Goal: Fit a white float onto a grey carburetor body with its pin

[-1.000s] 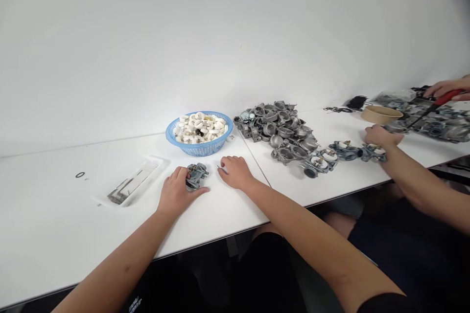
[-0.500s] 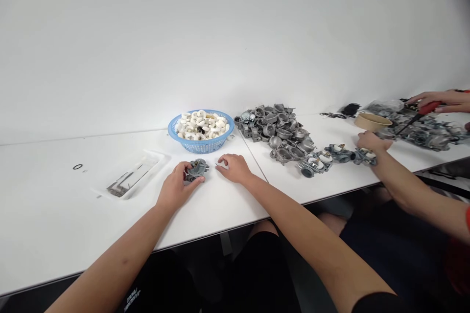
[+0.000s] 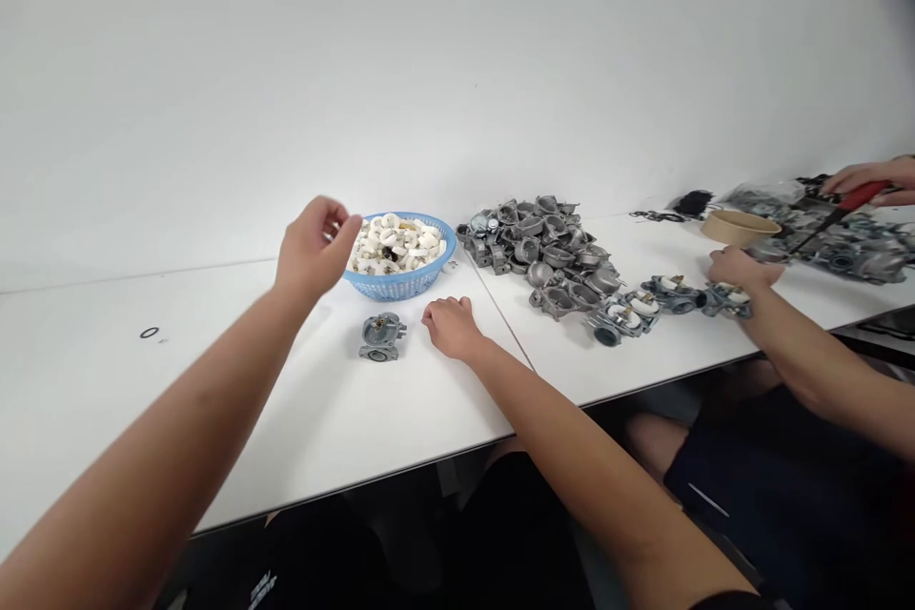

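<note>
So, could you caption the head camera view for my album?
Left hand hovers by a blue basket of white parts; right hand near a grey metal part.

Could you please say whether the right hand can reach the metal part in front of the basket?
Probably yes: the right hand is beside the metal part, and nothing visible stands between them.

We see small white lettering on the dark clothing below the desk; its words are illegible to us.
</note>
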`<state>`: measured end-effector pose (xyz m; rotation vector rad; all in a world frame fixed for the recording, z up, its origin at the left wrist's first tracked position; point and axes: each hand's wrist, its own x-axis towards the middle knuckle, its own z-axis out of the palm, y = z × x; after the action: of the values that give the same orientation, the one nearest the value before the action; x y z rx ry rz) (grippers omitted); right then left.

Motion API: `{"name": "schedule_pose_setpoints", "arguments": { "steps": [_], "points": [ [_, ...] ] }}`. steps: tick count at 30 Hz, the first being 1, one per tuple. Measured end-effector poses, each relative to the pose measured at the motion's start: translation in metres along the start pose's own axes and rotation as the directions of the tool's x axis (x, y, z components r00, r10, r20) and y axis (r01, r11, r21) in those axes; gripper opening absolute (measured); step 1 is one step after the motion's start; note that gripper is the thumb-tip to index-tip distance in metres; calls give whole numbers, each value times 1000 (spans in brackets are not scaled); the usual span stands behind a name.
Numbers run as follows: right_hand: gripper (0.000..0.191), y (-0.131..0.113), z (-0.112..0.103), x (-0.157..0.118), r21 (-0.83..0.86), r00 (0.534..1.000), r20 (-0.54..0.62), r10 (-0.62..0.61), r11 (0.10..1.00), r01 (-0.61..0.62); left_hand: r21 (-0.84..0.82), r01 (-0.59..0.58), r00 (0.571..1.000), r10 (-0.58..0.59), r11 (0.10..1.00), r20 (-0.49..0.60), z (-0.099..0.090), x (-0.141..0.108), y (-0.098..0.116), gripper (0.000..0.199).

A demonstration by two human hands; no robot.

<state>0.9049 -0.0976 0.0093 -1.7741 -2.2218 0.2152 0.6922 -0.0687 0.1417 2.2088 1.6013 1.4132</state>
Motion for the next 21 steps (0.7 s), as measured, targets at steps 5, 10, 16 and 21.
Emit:
{"name": "schedule_pose_setpoints", "arguments": {
  "steps": [5, 10, 16, 21],
  "points": [
    [21, 0, 0, 1, -32, 999, 34, -27, 999, 28, 448, -28, 856, -210, 894, 472, 45, 70, -4, 48],
    [20, 1, 1, 2, -49, 996, 35, -86, 995, 88, 589, -114, 824, -256, 800, 506, 95, 73, -25, 79],
    [18, 7, 0, 3, 66, 997, -13, -77, 995, 78, 565, -64, 857, -245, 823, 453, 109, 70, -41, 55],
    [12, 17, 1, 7, 195, 997, -36, -72, 978, 78, 492, -28, 899, -194, 870, 393, 94, 73, -47, 41]
  ]
}}
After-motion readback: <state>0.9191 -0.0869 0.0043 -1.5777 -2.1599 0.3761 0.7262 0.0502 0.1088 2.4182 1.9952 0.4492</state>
